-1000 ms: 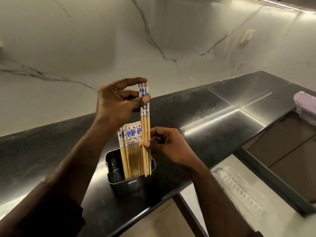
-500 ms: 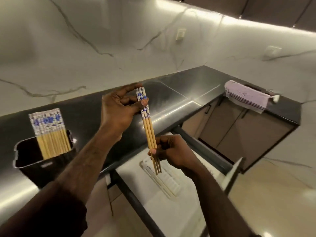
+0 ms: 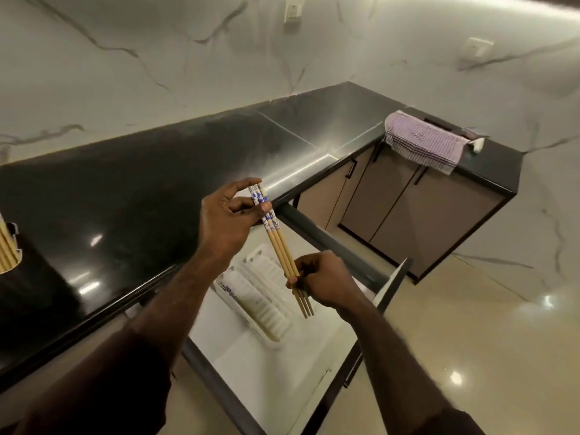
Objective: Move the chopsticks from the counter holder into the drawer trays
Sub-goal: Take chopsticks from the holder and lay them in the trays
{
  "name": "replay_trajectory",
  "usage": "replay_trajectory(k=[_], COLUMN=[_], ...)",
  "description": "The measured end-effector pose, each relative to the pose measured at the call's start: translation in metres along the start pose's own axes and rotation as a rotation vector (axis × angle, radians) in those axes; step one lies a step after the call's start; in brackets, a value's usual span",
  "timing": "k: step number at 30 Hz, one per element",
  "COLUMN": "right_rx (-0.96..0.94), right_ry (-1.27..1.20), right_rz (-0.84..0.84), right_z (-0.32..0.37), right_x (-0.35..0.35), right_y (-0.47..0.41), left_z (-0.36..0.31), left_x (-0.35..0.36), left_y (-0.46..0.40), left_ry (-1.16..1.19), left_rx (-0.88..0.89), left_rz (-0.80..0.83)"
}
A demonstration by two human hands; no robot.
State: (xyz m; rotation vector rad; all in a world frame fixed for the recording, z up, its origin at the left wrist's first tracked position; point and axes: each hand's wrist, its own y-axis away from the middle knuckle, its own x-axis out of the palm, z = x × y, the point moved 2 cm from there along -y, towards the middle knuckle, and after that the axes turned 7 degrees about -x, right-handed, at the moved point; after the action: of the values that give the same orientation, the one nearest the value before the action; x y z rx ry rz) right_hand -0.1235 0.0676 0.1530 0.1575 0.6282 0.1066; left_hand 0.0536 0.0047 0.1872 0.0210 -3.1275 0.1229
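Three wooden chopsticks (image 3: 280, 246) with blue-and-white patterned tops hang tilted above the open drawer (image 3: 317, 365). My left hand (image 3: 227, 221) pinches their patterned tops. My right hand (image 3: 323, 282) grips them near the thin tips. Below them a white ribbed plastic tray (image 3: 260, 293) lies in the drawer. At the far left edge, the dark counter holder (image 3: 14, 246) shows only partly, with more chopsticks (image 3: 4, 246) standing in it.
The black glossy counter (image 3: 125, 199) runs left to right and turns a corner at the right, where a checked cloth (image 3: 420, 142) hangs over the edge. Brown cabinet doors (image 3: 417, 215) stand beyond the drawer. The drawer front (image 3: 392, 281) sticks out over the shiny floor.
The view has swung right and down from the holder to the drawer. Both hands carried the three chopsticks out of the holder and over the tray.
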Motion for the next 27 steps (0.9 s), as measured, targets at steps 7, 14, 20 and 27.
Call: replay_trajectory(k=[7, 14, 20, 27], right_rx=[0.141, 0.224, 0.266, 0.327], right_ry=[0.13, 0.14, 0.203, 0.28], right_rz=[0.066, 0.149, 0.248, 0.243], right_z=[-0.052, -0.097, -0.14, -0.174], right_x=[0.022, 0.07, 0.116, 0.149], right_y=[-0.057, -0.103, -0.13, -0.134], left_z=[0.089, 0.173, 0.234, 0.285], left_x=[0.006, 0.001, -0.001, 0.004], left_y=[-0.04, -0.05, -0.043, -0.033], left_ry=[-0.109, -0.377, -0.594, -1.123], left_rx=[-0.136, -0.274, -0.375, -0.373], left_rz=[-0.001, 0.01, -0.025, 0.005])
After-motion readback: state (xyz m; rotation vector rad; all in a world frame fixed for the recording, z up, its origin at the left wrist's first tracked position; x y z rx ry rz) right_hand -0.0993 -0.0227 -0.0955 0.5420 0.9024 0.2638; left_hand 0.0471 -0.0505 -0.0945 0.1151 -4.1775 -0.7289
